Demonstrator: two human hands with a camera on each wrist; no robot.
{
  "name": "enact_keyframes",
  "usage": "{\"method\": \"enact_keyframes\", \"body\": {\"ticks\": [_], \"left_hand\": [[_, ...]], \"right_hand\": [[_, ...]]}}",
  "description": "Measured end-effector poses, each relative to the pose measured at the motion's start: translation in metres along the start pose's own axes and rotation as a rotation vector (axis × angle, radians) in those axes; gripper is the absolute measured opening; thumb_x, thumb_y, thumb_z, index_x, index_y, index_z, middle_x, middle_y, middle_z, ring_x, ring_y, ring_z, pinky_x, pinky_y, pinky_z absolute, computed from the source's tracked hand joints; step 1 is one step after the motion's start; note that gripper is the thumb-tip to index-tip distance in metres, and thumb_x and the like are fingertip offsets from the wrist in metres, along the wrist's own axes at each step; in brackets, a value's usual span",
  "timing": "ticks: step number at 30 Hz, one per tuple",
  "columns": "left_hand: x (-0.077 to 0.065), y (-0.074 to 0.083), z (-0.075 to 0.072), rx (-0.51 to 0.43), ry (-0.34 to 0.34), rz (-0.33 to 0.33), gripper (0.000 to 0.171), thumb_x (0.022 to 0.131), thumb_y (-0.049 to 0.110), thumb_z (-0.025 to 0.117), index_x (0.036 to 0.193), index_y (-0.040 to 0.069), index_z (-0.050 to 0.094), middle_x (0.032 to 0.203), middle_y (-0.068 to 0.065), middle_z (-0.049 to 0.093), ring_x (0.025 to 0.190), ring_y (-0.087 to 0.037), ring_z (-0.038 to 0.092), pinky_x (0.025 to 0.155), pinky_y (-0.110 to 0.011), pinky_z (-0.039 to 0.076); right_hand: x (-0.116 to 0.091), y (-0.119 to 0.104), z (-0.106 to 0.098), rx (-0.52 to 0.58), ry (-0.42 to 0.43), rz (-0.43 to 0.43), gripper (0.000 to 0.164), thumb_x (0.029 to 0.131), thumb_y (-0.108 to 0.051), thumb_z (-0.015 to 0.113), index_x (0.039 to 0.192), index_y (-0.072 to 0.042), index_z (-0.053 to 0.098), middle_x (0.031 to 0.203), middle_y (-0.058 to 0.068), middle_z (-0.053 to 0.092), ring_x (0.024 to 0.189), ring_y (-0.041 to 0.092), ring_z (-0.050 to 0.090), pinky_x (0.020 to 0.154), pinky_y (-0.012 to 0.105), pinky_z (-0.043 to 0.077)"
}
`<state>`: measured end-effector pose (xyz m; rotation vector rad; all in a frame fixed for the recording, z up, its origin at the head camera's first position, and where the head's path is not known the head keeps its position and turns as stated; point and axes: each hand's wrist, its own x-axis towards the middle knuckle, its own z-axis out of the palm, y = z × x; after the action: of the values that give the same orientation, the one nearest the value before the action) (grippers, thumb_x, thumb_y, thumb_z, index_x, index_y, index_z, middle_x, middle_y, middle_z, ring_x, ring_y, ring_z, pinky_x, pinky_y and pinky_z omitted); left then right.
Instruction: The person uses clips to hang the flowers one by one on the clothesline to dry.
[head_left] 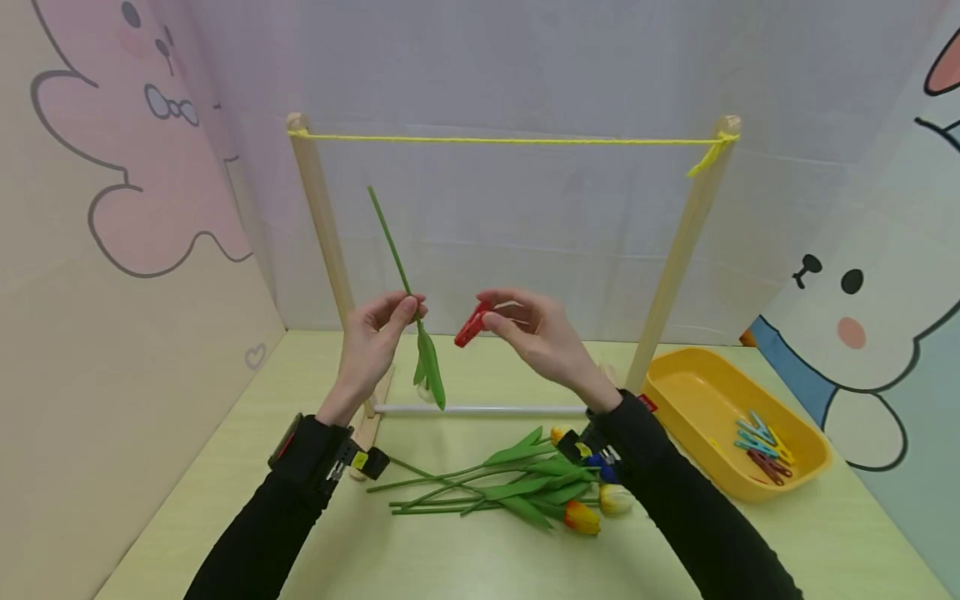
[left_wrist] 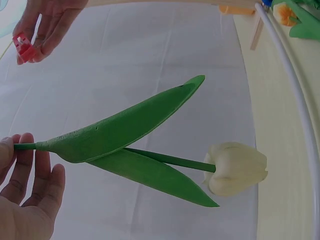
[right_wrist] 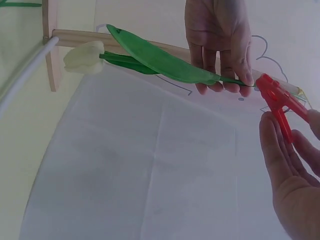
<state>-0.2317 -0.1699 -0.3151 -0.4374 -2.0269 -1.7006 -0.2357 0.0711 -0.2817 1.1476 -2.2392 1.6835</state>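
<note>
My left hand [head_left: 372,337] pinches the green stem of a white artificial tulip [left_wrist: 235,167] between thumb and fingers. The tulip hangs head down, its leaves [head_left: 429,367] below the hand and the bare stem rising above it. In the head view the bloom is mostly hidden behind the leaves. To the right, my right hand [head_left: 536,333] holds a red clothespin [head_left: 472,323] between thumb and fingers, its tip pointing down toward the tulip. A gap separates the clothespin from the stem in the head view. Both hands are below a taut yellow string [head_left: 502,140].
The string runs between two wooden posts [head_left: 678,258], joined low down by a white bar [head_left: 480,409]. Several tulips [head_left: 517,487] lie in a bunch on the table in front. At right stands a yellow basin [head_left: 697,408] with several coloured clothespins [head_left: 765,446].
</note>
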Motion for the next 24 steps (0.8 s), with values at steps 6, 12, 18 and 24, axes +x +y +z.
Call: {"method": "enact_keyframes", "body": {"ticks": [6, 12, 18, 24], "left_hand": [[0.015, 0.004, -0.009, 0.053, 0.041, 0.062, 0.024, 0.101, 0.012, 0.061, 0.113, -0.007, 0.071, 0.084, 0.023, 0.069, 0.088, 0.003, 0.067, 0.089, -0.017, 0.055], [0.022, 0.004, -0.011, 0.077, 0.050, 0.070, 0.025, 0.101, 0.013, 0.061, 0.113, -0.006, 0.071, 0.086, 0.016, 0.071, 0.087, 0.003, 0.067, 0.088, -0.016, 0.056], [0.028, 0.006, -0.013, 0.093, 0.070, 0.085, 0.025, 0.101, 0.013, 0.061, 0.113, -0.007, 0.071, 0.098, -0.022, 0.072, 0.087, 0.004, 0.067, 0.088, -0.017, 0.056], [0.031, 0.012, -0.015, 0.109, 0.068, 0.081, 0.027, 0.100, 0.013, 0.062, 0.115, -0.007, 0.071, 0.096, -0.010, 0.075, 0.088, 0.004, 0.067, 0.088, -0.014, 0.055]], "right_hand": [[0.027, -0.011, 0.000, -0.098, 0.061, -0.176, 0.034, 0.096, 0.001, 0.064, 0.128, 0.008, 0.059, 0.119, 0.025, 0.065, 0.105, 0.032, 0.068, 0.097, 0.033, 0.058], [0.048, -0.014, 0.001, -0.206, 0.111, -0.364, 0.033, 0.092, 0.003, 0.068, 0.124, 0.010, 0.061, 0.099, 0.021, 0.070, 0.092, 0.028, 0.068, 0.092, 0.033, 0.059], [0.066, -0.019, 0.002, -0.234, 0.124, -0.471, 0.036, 0.091, 0.003, 0.070, 0.124, 0.012, 0.060, 0.103, 0.022, 0.069, 0.093, 0.028, 0.070, 0.091, 0.030, 0.059], [0.079, -0.034, 0.000, -0.295, 0.111, -0.510, 0.039, 0.092, 0.004, 0.068, 0.128, 0.015, 0.059, 0.106, 0.024, 0.065, 0.094, 0.030, 0.070, 0.092, 0.033, 0.060]]}}
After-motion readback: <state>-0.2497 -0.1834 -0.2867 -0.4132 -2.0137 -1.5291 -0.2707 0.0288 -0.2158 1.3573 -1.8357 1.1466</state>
